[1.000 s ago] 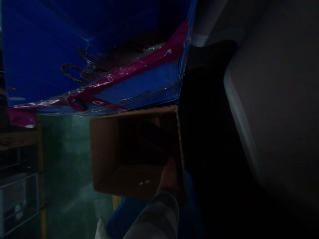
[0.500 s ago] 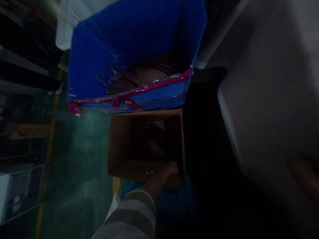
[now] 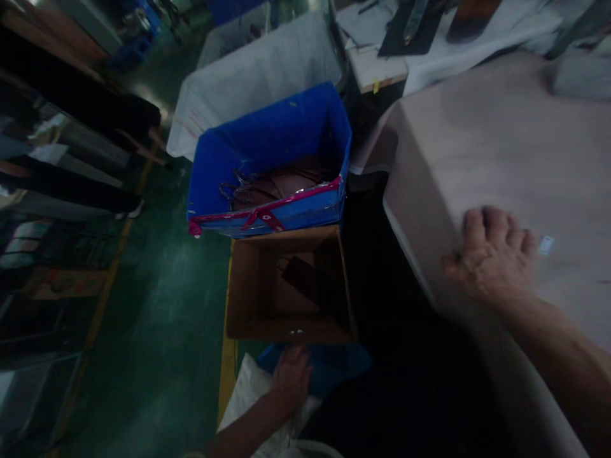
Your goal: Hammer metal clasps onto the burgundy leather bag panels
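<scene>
My left hand hangs low over a blue cloth and white fabric, just in front of an open cardboard box. Its fingers curl downward; whether they hold anything is unclear in the dim light. A dark flat item with a hanger hook lies inside the box. My right hand rests on the pale table top, fingers curled under against the surface, nothing visible in it.
A blue crate taped in pink, with hangers and dark goods inside, stands behind the box. A white-lined bin sits farther back. Green floor with a yellow line lies left. Dark racks stand along the left edge.
My view has lifted up from the box. My left hand has come out of the cardboard box and down to the cloth in front. My right hand now rests on the table.
</scene>
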`<state>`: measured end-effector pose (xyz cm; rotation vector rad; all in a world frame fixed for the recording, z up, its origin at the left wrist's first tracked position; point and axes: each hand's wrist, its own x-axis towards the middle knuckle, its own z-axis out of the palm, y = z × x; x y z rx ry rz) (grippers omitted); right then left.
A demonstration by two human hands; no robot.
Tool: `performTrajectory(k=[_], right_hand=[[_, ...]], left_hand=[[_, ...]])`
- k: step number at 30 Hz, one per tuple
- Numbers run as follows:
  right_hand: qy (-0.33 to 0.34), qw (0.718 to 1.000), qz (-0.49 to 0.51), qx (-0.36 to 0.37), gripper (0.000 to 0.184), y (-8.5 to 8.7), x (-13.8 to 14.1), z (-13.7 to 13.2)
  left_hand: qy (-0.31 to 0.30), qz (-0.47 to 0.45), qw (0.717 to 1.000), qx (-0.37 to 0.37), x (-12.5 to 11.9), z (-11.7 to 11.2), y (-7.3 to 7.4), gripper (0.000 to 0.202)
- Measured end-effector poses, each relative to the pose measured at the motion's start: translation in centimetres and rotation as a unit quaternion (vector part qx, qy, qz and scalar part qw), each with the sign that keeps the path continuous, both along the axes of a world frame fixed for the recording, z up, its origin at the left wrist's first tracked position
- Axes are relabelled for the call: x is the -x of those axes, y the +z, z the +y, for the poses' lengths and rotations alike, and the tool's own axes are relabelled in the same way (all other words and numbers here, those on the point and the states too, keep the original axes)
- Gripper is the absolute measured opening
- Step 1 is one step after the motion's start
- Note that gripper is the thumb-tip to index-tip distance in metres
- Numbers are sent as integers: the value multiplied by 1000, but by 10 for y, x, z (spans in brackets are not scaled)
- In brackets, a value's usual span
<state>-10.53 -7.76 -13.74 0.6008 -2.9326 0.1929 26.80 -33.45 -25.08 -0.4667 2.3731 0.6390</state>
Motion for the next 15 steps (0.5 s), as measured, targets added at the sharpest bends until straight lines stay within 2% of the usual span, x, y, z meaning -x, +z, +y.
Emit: performTrajectory(k=[3,6,9,11,13,15], right_hand=[[4,999,-45,6,69,13,-8,1],[5,996,-61,72,51,30,-49,-1],[23,982,-36,187,41,33,-131,6],[8,972,-36,232,37,21,-199,23],[-58,965,-73,245,38,1,-267,47],[-148,947,-124,256,41,-21,-324,73]], left_hand=[[25,-40,991,128,-49,-26,8,40],[90,-63,969,223,-72,-39,8,51],[217,-59,937,266,-72,-39,4,69],[308,-71,915,251,-67,-37,0,75],[355,-78,902,233,-64,-36,-4,77],[354,-76,903,231,-63,-38,-8,73]])
